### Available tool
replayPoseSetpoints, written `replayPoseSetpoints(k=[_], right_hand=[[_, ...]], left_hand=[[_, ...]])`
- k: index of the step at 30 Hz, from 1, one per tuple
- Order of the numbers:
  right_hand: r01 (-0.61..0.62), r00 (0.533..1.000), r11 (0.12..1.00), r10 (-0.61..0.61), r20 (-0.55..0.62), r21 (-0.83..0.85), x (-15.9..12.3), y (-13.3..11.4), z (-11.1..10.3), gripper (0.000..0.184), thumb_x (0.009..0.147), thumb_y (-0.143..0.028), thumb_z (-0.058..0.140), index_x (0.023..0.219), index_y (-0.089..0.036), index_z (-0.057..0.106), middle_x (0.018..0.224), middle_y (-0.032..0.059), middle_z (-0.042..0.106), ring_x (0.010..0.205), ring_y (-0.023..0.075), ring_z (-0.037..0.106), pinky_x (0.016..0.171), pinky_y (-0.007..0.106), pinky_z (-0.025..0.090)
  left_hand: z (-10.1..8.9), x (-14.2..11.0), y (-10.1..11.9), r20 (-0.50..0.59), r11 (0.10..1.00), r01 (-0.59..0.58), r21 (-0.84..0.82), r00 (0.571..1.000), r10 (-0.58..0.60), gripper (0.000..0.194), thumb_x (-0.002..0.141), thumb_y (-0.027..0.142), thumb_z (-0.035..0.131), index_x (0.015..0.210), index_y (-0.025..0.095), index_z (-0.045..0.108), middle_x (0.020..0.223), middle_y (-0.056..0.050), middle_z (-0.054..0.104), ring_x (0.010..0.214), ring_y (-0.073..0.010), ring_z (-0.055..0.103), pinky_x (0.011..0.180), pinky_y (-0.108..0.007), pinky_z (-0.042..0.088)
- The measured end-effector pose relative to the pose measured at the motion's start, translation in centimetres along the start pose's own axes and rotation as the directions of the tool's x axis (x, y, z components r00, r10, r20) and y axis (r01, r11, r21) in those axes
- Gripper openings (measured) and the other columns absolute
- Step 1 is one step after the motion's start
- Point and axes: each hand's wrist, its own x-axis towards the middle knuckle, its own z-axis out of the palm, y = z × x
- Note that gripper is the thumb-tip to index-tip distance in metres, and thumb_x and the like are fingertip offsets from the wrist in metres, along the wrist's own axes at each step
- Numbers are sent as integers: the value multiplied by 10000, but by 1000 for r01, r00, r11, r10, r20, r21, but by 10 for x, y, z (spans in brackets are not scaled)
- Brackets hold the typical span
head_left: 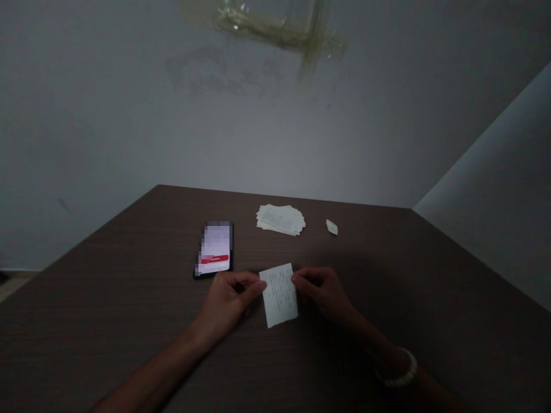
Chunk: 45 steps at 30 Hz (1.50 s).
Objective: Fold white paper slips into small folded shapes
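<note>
A small piece of printed paper (279, 297) is held up between my two hands, its lower edge looking torn. My left hand (230, 295) pinches its left edge between thumb and fingers. At the right edge, my right hand (322, 289) grips it the same way, with a pale beaded bracelet on that wrist. The lines of print face me but are too small to read. Beyond the hands lies a loose stack of paper pieces (280, 219), the top one printed. A smaller folded-looking scrap of paper (332, 227) rests to the right of the stack.
A phone (215, 249) with a lit screen and a red bar lies on the brown wooden table (129, 275), left of the stack. The table's far edge meets a grey wall (275, 143) with yellowed tape high on it. Another wall surface runs along the right side.
</note>
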Motion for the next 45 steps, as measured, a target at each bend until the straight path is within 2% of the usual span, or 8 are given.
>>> replayPoseSetpoints(k=[3,5,14,27,34,39,45], right_hand=[[-11,998,1000,10,58,18,-1,-1,-1,245,774,-394,691,764,-153,736,594,-9,635,487,84,491,468,202,363],[0,998,1000,0,57,9,-2,-2,0,217,756,-372,712,757,-158,741,614,-3,655,508,92,515,482,206,377],[21,999,996,-26,-47,-92,-1,2,3,196,732,-357,734,738,-162,758,687,47,727,604,159,630,544,246,448],[59,998,990,-63,-30,-126,-2,-7,7,194,767,-343,690,766,-160,753,759,62,739,688,195,669,626,295,510],[64,997,993,-68,-41,-100,-4,-5,8,178,779,-338,683,763,-173,749,749,50,740,666,184,667,604,277,498],[60,991,992,-72,-109,-109,-6,-7,10,166,754,-331,703,742,-173,750,720,47,737,641,187,664,568,270,488],[80,985,988,-98,-140,-131,-6,-8,11,166,758,-330,693,721,-177,748,692,39,728,629,182,658,561,265,493]], left_hand=[[-1,0,0,-14,1000,11,-5,1000,-11,296,738,438,665,689,147,679,427,52,468,386,-72,350,387,-191,222],[-1,-1,0,-16,1000,17,-7,1000,-18,295,740,440,667,707,147,688,430,50,474,389,-73,356,387,-189,222],[1,-2,2,-27,1000,6,9,1000,-6,294,746,438,660,700,150,700,422,50,472,393,-80,351,403,-198,244],[-1,0,2,-119,986,-91,141,987,108,249,759,381,650,729,142,716,679,-53,678,589,-154,552,498,-232,401],[-1,0,0,-105,988,-101,115,988,113,257,756,401,660,723,149,701,561,-4,591,475,-109,463,434,-206,339],[1,-1,0,-81,995,-79,55,993,83,283,735,433,679,707,151,666,517,23,548,444,-95,438,425,-197,313],[3,-2,3,-37,988,-83,130,995,88,259,746,402,662,684,154,695,558,-5,588,479,-105,441,447,-208,318]])
